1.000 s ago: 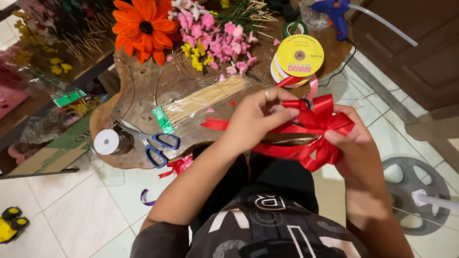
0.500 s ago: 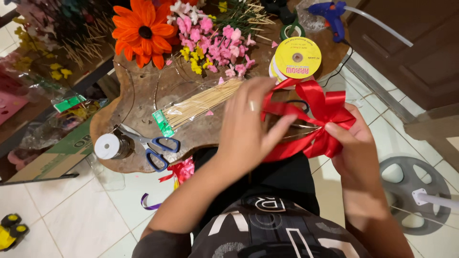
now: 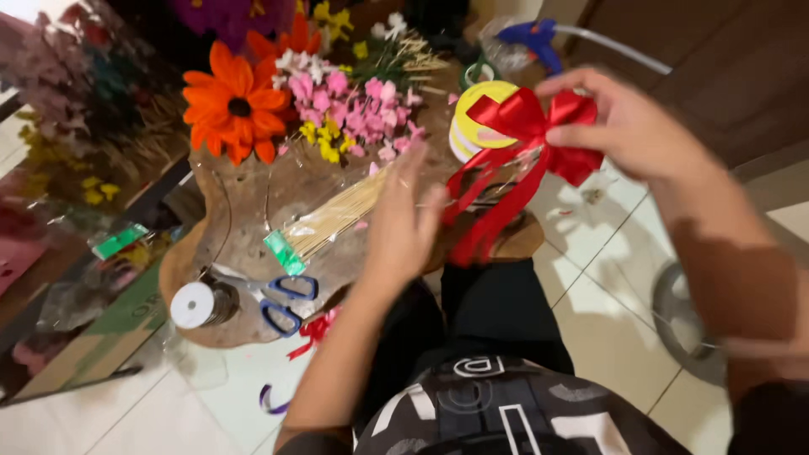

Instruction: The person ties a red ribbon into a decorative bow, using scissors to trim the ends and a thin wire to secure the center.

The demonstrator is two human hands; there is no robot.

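Note:
My right hand point(image 3: 628, 126) holds a red ribbon bow point(image 3: 527, 118) up above the low wooden table point(image 3: 244, 219). The bow's long red tails point(image 3: 489, 202) hang down toward my lap. My left hand point(image 3: 404, 223) is open with fingers spread, just left of the tails and over the table edge, not holding anything. Beneath it lies a bundle of thin wooden skewers in a clear wrapper point(image 3: 337, 215).
Blue-handled scissors point(image 3: 286, 303) and a white spool point(image 3: 195, 305) lie at the table's near left. An orange fabric flower point(image 3: 236, 105), pink and yellow blossoms point(image 3: 354, 109), yellow ribbon rolls point(image 3: 472, 126) and a blue glue gun point(image 3: 531, 38) stand farther back. Ribbon scraps point(image 3: 308, 333) lie on the white floor tiles.
My right hand has lifted the bow up and to the right. My left hand has let go of the bow and dropped away, open.

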